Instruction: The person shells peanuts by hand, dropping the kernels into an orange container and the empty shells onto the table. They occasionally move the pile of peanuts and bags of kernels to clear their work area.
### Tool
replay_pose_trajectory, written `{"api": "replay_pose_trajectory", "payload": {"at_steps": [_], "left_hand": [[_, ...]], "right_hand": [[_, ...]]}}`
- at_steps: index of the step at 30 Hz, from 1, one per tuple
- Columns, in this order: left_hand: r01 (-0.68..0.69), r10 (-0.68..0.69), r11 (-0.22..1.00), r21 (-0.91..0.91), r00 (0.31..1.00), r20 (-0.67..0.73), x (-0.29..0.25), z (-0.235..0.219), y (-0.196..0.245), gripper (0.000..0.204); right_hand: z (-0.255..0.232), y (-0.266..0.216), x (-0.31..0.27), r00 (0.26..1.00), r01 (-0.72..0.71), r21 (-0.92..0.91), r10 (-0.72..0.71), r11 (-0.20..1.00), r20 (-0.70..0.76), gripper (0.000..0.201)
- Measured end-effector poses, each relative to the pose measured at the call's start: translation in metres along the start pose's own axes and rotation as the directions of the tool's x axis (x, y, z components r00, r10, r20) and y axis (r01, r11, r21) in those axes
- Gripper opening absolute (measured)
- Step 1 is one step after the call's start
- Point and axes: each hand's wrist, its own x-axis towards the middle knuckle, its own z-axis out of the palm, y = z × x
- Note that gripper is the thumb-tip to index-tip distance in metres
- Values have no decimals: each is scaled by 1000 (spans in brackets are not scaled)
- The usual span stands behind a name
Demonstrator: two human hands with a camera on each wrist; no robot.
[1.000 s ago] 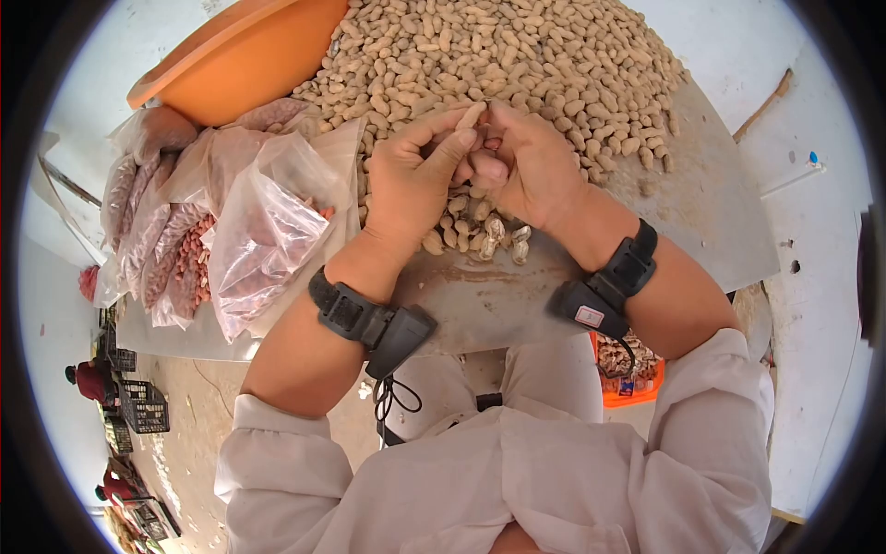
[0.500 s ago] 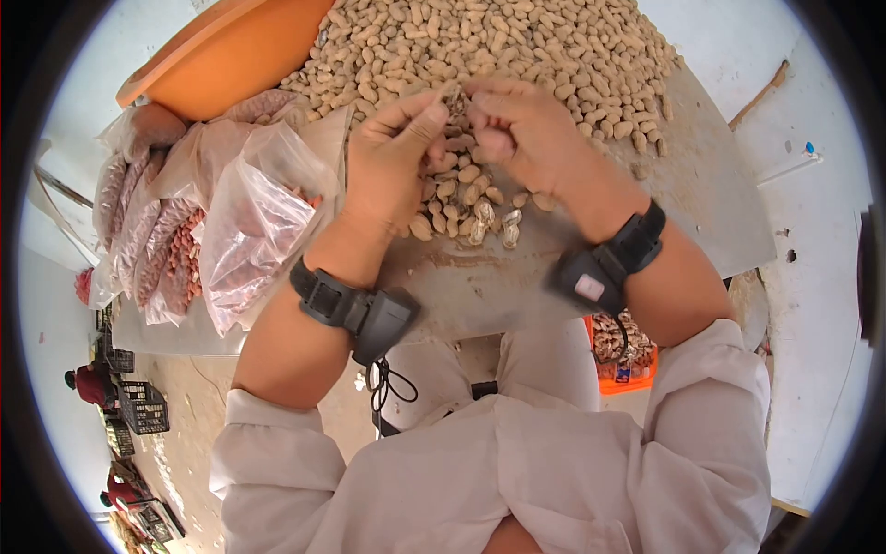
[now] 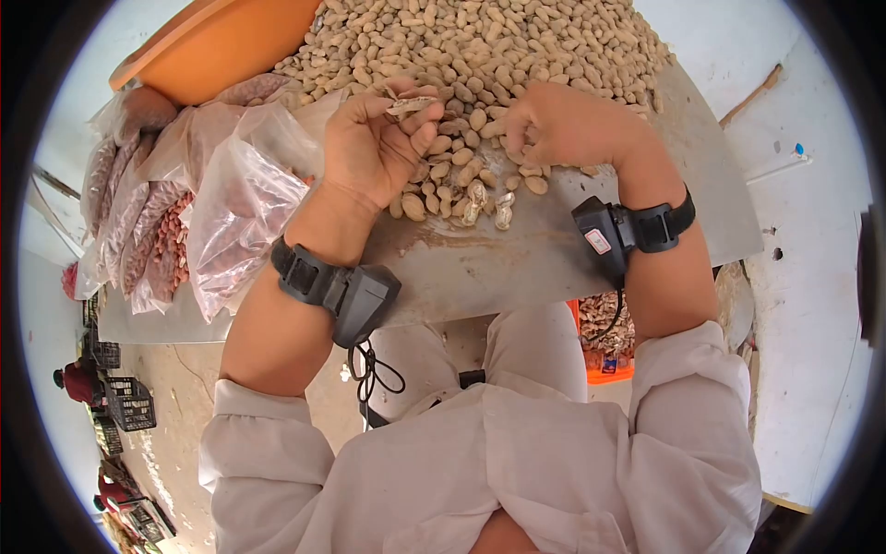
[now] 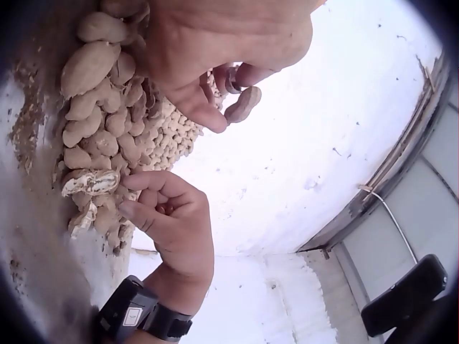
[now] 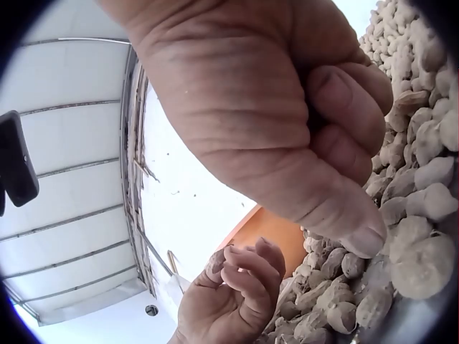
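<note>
My left hand is raised over the near peanuts, palm turned up. It holds a cracked peanut shell at its fingertips; in the left wrist view this peanut shell sticks out past the fingers. Lower and to the right, my right hand reaches palm down into the edge of the loose peanuts. Its fingers are curled, and a reddish peanut kernel shows inside them in the left wrist view. Two opened pale shells lie on the metal table in front of the hands.
A large peanut heap covers the table's far side. At the left stand an orange basin and clear plastic bags with reddish kernels. Below the table edge is an orange basket of shells. Black crates stand at far left.
The hands were together on a peanut and have parted. The left went left with the cracked shell; the right moved right and down to the loose peanuts.
</note>
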Motion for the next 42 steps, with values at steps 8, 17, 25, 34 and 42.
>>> {"api": "replay_pose_trajectory", "payload": {"at_steps": [8, 17, 25, 34, 42], "left_hand": [[-22, 11, 979, 204, 998, 55, -1, 7, -8, 36], [34, -206, 900, 434, 911, 358, -10, 11, -16, 33], [48, -341, 769, 638, 875, 345, -18, 17, -17, 26], [-315, 96, 595, 739, 941, 324, -15, 20, -16, 30], [-595, 201, 416, 688, 798, 568, -10, 17, -17, 28]], "right_hand": [[-6, -6, -7, 995, -75, 26, 77, 997, -70, 14], [18, -18, -41, 988, -156, -216, 152, 964, -37, 22], [20, -12, -40, 985, -95, -113, 77, 989, -155, 22], [-12, -25, -9, 999, 34, 795, -29, 605, -20, 24], [14, -2, 13, 979, 74, 966, -202, 249, -23, 23]]}}
